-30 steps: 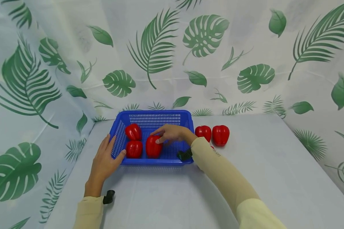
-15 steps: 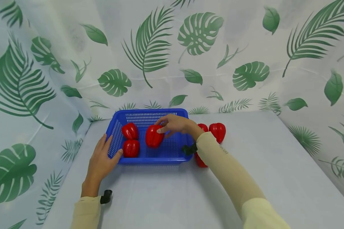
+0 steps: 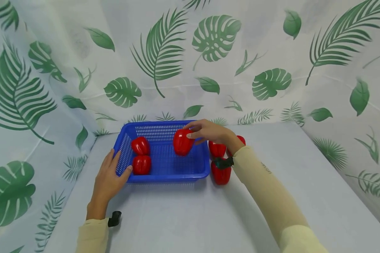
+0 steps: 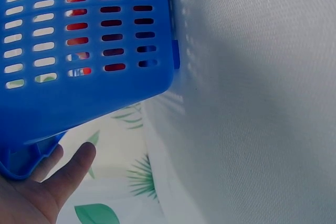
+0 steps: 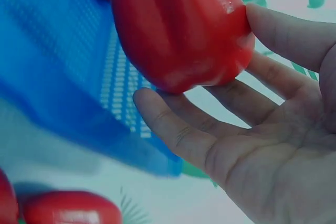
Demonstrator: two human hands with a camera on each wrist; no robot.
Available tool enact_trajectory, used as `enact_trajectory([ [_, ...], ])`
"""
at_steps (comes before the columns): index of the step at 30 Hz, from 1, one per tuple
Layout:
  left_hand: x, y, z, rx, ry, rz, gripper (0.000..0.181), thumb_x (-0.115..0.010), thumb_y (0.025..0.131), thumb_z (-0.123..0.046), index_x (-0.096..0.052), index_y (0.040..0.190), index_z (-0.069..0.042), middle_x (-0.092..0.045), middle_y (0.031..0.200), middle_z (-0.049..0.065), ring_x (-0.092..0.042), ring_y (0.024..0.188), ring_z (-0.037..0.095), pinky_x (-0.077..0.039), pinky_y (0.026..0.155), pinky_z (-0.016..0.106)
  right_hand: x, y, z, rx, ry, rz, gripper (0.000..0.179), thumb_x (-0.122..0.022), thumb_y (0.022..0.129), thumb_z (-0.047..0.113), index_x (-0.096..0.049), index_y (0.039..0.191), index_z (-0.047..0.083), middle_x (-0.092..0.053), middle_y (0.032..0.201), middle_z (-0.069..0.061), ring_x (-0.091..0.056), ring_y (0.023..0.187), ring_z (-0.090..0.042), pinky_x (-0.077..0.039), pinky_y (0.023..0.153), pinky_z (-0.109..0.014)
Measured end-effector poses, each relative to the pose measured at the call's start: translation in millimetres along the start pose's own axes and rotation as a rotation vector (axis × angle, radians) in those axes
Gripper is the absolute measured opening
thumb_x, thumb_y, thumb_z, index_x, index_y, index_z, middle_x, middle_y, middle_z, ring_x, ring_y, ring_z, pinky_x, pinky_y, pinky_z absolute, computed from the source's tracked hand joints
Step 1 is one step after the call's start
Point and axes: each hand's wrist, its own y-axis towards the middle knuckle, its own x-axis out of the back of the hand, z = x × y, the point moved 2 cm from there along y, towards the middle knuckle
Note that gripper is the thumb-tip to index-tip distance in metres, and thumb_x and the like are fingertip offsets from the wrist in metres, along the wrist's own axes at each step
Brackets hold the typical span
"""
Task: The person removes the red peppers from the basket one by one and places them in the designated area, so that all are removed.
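Red pepper pinched in R hand, over the basket below it; L hand rests loose against basket edge. Glossy skin + fingertip-only hold = prob slip imo, or clips rim under R hand if carried low.

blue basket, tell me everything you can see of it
The blue basket is rectangular and open-topped, and looks like plastic. Its rim is solid; its walls are pierced with rows of rounded slots. It sits upright on the white table. Two red peppers lie inside, toward its left end. The person's left hand rests at the left end's rim, near the front corner. Its underside is hidden.
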Motion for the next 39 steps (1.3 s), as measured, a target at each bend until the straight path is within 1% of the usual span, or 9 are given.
enact_trajectory([
  [6,0.5,0.4,-1.2,-0.002,-0.007,-0.009,0.083,-0.059,0.105,-0.044,-0.028,0.167,0.002,-0.016,0.174,0.028,-0.018,0.157,0.052,-0.025,0.116,0.078,20,-20.7,-8,0.015,0.020,-0.043,0.050,-0.068,0.104,0.013,-0.058,0.152,0.006,-0.058,0.150,-0.018,-0.058,0.136,-0.039,-0.055,0.105,-0.058],
  [10,0.4,-0.5,-0.2,-0.013,-0.016,-0.028,0.082,-0.060,0.105,-0.043,-0.030,0.167,0.002,-0.018,0.173,0.028,-0.020,0.157,0.052,-0.025,0.117,0.077,30,-33.8,-15,0.009,0.032,-0.080,0.050,-0.070,0.102,0.012,-0.059,0.151,0.007,-0.059,0.148,-0.018,-0.060,0.133,-0.039,-0.052,0.106,-0.063],
  [13,0.4,-1.9,1.1,-0.024,-0.019,-0.039,0.082,-0.060,0.105,-0.043,-0.031,0.166,0.002,-0.019,0.173,0.029,-0.021,0.157,0.052,-0.026,0.117,0.077,36,-42.4,-19,0.015,0.039,-0.089,0.051,-0.069,0.102,0.011,-0.058,0.152,0.006,-0.060,0.146,-0.020,-0.061,0.131,-0.041,-0.050,0.107,-0.065],
  [16,0.8,-3.1,0.8,-0.027,-0.021,-0.041,0.082,-0.061,0.105,-0.043,-0.031,0.166,0.003,-0.019,0.173,0.029,-0.020,0.157,0.052,-0.026,0.116,0.077,41,-51.4,-24,0.020,0.038,-0.087,0.052,-0.068,0.103,0.012,-0.056,0.154,0.005,-0.059,0.147,-0.022,-0.061,0.131,-0.043,-0.051,0.107,-0.063],
  [21,0.6,-3.6,-0.4,-0.026,-0.012,-0.040,0.083,-0.061,0.105,-0.043,-0.030,0.166,0.003,-0.019,0.173,0.029,-0.020,0.156,0.053,-0.027,0.115,0.078,52,-70.5,-31,0.021,-0.004,-0.096,0.054,-0.065,0.105,0.012,-0.052,0.156,0.002,-0.056,0.150,-0.025,-0.058,0.134,-0.044,-0.053,0.106,-0.059],
  [29,1.0,-2.1,-1.7,-0.031,-0.013,-0.056,0.082,-0.062,0.104,-0.041,-0.032,0.165,0.004,-0.020,0.172,0.030,-0.021,0.156,0.053,-0.026,0.115,0.078,68,-99.5,-50,-0.002,-0.012,-0.131,0.054,-0.064,0.104,0.011,-0.051,0.154,-0.003,-0.052,0.150,-0.027,-0.059,0.130,-0.043,-0.049,0.109,-0.064],
  [33,0.8,-1.8,-1.6,-0.031,-0.010,-0.064,0.082,-0.063,0.104,-0.041,-0.032,0.165,0.004,-0.020,0.172,0.030,-0.021,0.156,0.053,-0.027,0.115,0.078,74,-111.8,-59,0.014,-0.013,-0.130,0.053,-0.065,0.104,0.011,-0.052,0.153,-0.004,-0.054,0.148,-0.026,-0.061,0.127,-0.041,-0.054,0.105,-0.058],
  [37,-0.2,-1.6,-0.3,-0.027,-0.006,-0.068,0.082,-0.063,0.104,-0.041,-0.032,0.165,0.004,-0.020,0.172,0.030,-0.021,0.156,0.053,-0.027,0.115,0.078,78,-123.3,-69,0.005,-0.007,-0.134,0.057,-0.067,0.102,0.011,-0.050,0.154,-0.005,-0.055,0.148,-0.026,-0.062,0.126,-0.038,-0.059,0.101,-0.047],
  [39,-0.2,-1.4,0.1,-0.026,-0.003,-0.067,0.082,-0.063,0.104,-0.041,-0.032,0.165,0.003,-0.020,0.172,0.029,-0.021,0.156,0.053,-0.027,0.115,0.078,79,-128.3,-74,-0.003,0.002,-0.135,0.059,-0.069,0.101,0.011,-0.049,0.154,-0.005,-0.054,0.148,-0.027,-0.062,0.127,-0.038,-0.060,0.100,-0.045],
])
